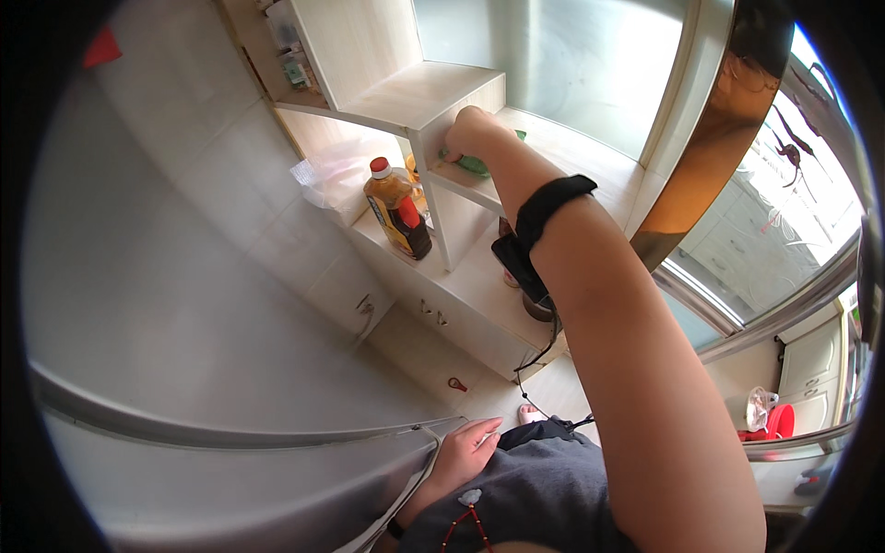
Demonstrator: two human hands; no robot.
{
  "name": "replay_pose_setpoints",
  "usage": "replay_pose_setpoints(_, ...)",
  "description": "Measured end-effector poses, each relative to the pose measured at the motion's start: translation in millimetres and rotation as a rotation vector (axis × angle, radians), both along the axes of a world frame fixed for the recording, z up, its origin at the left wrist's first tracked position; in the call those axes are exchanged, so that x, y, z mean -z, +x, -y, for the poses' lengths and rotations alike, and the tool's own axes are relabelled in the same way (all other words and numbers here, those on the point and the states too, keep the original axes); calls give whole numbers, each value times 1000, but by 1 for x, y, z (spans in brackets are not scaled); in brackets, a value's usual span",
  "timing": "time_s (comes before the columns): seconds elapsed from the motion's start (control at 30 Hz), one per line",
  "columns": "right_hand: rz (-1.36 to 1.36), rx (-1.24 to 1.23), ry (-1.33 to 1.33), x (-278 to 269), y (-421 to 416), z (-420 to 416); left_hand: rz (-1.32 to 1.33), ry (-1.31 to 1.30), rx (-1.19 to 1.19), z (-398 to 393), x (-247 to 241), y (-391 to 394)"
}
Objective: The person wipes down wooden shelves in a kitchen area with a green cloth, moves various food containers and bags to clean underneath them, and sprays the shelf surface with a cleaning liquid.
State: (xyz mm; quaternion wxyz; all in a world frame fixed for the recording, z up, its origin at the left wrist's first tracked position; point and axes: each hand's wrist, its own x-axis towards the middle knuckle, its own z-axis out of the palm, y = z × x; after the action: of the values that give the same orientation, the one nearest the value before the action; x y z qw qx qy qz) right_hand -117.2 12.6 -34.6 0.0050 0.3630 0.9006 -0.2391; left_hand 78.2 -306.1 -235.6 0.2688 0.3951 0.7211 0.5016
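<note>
My right hand (pixel 471 133) reaches out to the wooden shelf (pixel 553 146) and presses down on a green cloth (pixel 474 164). The fingers are bent over the cloth and partly hidden behind the back of the hand. A black strap (pixel 553 207) with a dark device circles this forearm. My left hand (pixel 467 449) rests low, in front of my grey shirt, by the edge of a grey appliance door (pixel 242 470). It holds nothing that I can see, and its thumb stands a little off the fingers.
A red-capped bottle of dark liquid (pixel 399 211) stands on the lower shelf, beside a clear plastic bag (pixel 346 173). A brown round object (pixel 538 307) is partly hidden below my right forearm. Frosted glass (pixel 553 62) backs the shelf. A small red item (pixel 457 384) lies on the floor.
</note>
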Motion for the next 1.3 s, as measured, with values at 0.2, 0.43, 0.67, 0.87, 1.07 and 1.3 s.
replay_pose_setpoints(0.2, -212, 195, 194, -5, 29, 8, -9, -39, 23, 1, -8, 3)
replay_pose_setpoints(0.43, -230, -70, 528, 18, 83, 55, 78, -16, -4, 0, 7, 3)
replay_pose_setpoints(0.67, -151, -105, 568, 29, 72, 34, 88, -7, 2, -7, 5, -3)
replay_pose_setpoints(0.87, -103, -7, 510, 24, 36, -1, 132, -26, 37, -3, 0, 5)
replay_pose_setpoints(1.07, 56, -144, 454, 17, 31, 0, 153, -25, -44, 12, 8, 10)
replay_pose_setpoints(1.3, 127, -141, 495, 2, 26, -36, -20, -17, 22, 15, -6, 9)
